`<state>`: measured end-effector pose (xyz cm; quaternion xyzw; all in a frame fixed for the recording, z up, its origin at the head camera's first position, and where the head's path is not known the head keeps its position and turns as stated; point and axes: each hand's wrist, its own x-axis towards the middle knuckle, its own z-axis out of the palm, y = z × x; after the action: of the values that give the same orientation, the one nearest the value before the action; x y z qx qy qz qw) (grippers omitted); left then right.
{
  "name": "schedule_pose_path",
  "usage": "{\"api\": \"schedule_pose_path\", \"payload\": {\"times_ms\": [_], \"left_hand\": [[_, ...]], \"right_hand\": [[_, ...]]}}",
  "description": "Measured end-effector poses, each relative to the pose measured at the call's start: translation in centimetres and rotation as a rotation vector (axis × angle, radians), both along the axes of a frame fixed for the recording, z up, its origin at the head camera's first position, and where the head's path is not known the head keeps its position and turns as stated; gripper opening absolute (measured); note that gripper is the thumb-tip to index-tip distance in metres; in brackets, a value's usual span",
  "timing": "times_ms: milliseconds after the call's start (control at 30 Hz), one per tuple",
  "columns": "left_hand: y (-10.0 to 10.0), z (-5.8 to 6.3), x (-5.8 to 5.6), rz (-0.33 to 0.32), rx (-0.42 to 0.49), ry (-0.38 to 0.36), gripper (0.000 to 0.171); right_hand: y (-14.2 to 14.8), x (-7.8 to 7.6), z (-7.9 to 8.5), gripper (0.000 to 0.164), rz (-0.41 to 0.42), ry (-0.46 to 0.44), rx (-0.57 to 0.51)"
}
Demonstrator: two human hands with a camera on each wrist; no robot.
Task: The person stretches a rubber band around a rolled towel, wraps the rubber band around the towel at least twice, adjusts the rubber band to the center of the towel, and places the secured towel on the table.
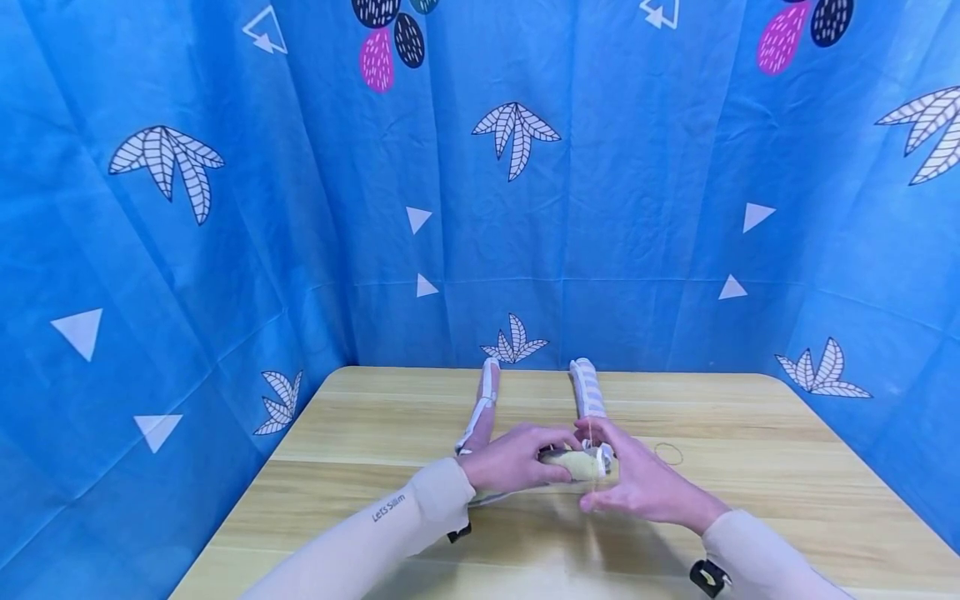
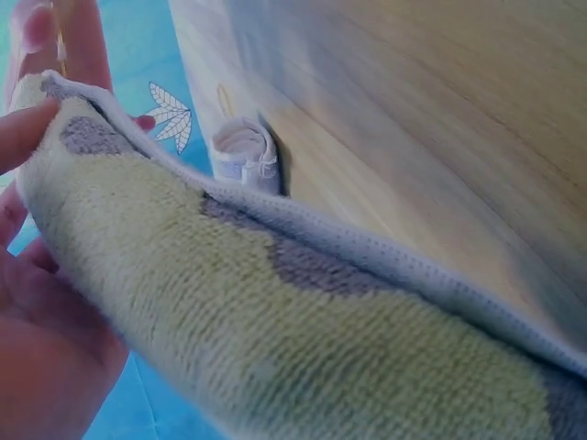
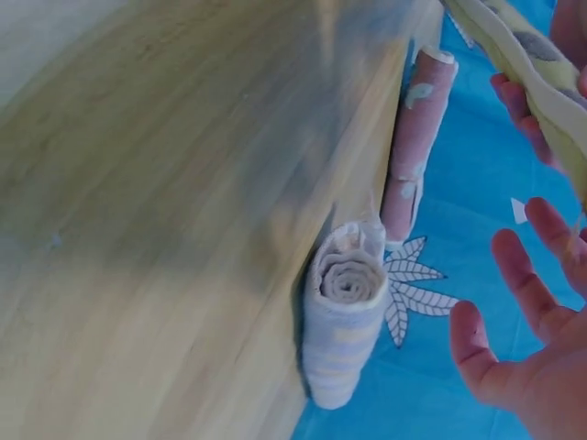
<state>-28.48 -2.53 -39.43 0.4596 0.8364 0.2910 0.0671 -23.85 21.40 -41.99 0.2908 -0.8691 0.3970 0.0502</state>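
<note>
A rolled yellow-green towel (image 1: 573,464) with grey patches and a white hem is held above the table. My left hand (image 1: 517,457) grips it, thumb on the near side and fingers on the far side. Around the towel's right end, my right hand (image 1: 647,482) has its fingers and thumb spread apart. A thin rubber band (image 2: 61,50) runs by the right hand's fingers and looks stretched there. In the right wrist view, the spread fingers stand beside the towel's end. How far the band reaches around the roll is hard to tell.
Behind the hands lie a pink rolled towel (image 1: 487,404) and a striped white-lavender rolled towel (image 1: 590,390). A loose rubber band (image 1: 668,453) lies on the wooden table (image 1: 750,500), right of my right hand. A blue patterned curtain (image 1: 637,208) borders the table's back and sides.
</note>
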Motion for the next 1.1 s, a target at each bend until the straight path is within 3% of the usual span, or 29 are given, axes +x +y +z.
{"api": "schedule_pose_path", "payload": {"times_ms": [200,300,433,567,667,900,1100], "left_hand": [[0.3,0.1,0.4,0.053,-0.016,0.053,0.027],[0.4,-0.1,0.5,0.064,-0.01,0.099,0.034],[0.4,-0.4,0.5,0.007,0.007,0.244,0.044],[0.4,-0.4,0.6,-0.051,0.019,0.361,0.036],[0.3,-0.4,0.6,-0.029,0.037,0.327,0.029],[-0.2,-0.4,0.4,0.121,0.177,0.136,0.012],[-0.8,-0.1,-0.2,0.321,0.277,0.108,0.006]], "right_hand": [[-0.8,-0.4,0.6,0.092,-0.039,0.091,0.087],[-1.2,-0.4,0.8,0.091,-0.058,0.119,0.133],[-1.4,-0.3,0.9,0.093,-0.1,0.114,0.173],[-1.6,-0.4,0.9,0.089,-0.115,0.1,0.172],[-1.6,-0.5,0.8,0.084,-0.12,0.077,0.156],[-1.3,-0.4,0.3,0.053,-0.109,-0.077,-0.009],[-1.3,-0.4,-0.5,0.024,0.022,-0.084,-0.117]]}}
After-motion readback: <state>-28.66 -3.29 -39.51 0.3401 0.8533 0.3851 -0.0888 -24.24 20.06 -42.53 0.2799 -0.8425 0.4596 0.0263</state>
